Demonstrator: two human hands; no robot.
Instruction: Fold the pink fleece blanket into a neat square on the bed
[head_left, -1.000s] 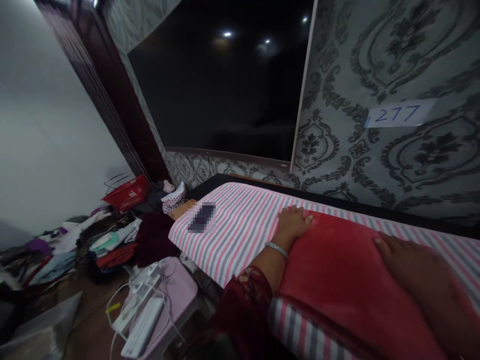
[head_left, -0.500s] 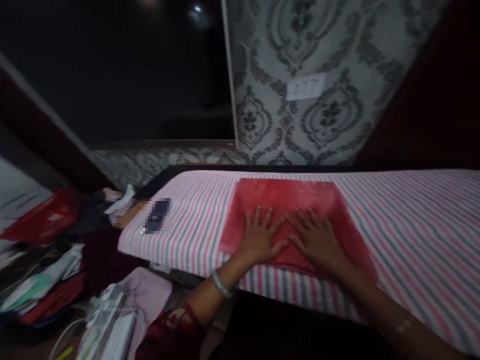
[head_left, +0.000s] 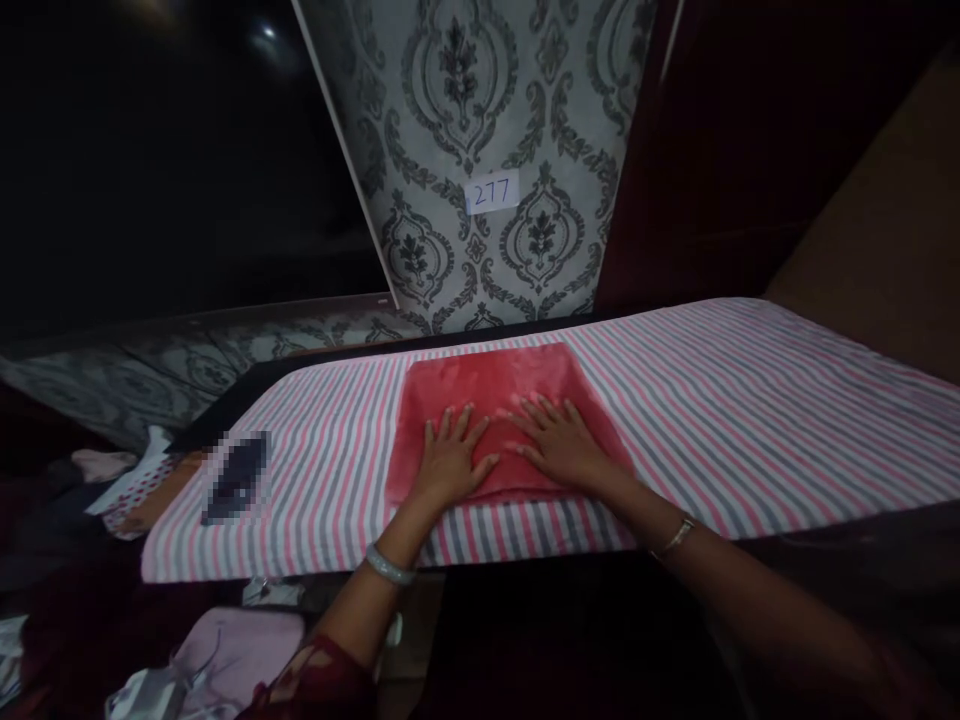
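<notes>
While both forearms reach up from the bottom of the frame, a maroon sleeve [head_left: 322,680] shows at the lower left and a silver bangle [head_left: 389,567] circles the left wrist; a thin bracelet [head_left: 673,538] sits on the right wrist. Low in the lower left corner lies a pale pink item [head_left: 232,655] among cords, too dim to tell apart.

Just above the wrists runs the near edge of the bench, covered by a pink, grey and white striped cloth [head_left: 750,400] that spans most of the frame's width. At centre frame, a red cloth [head_left: 487,385] lies flat on the stripes, close to that near edge. The left hand [head_left: 450,460] presses palm down on its lower part, fingers spread, its grip fully open and closed around nothing. The right hand [head_left: 559,445] lies flat just beside it in the same way, also open, holding nothing. The two thumbs nearly meet.

Left of centre, a blurred dark object [head_left: 236,478] rests on the stripes, well apart from the hands.

Farther back, at upper centre, patterned grey wallpaper [head_left: 465,120] carries a white label reading 277 [head_left: 492,192].
</notes>
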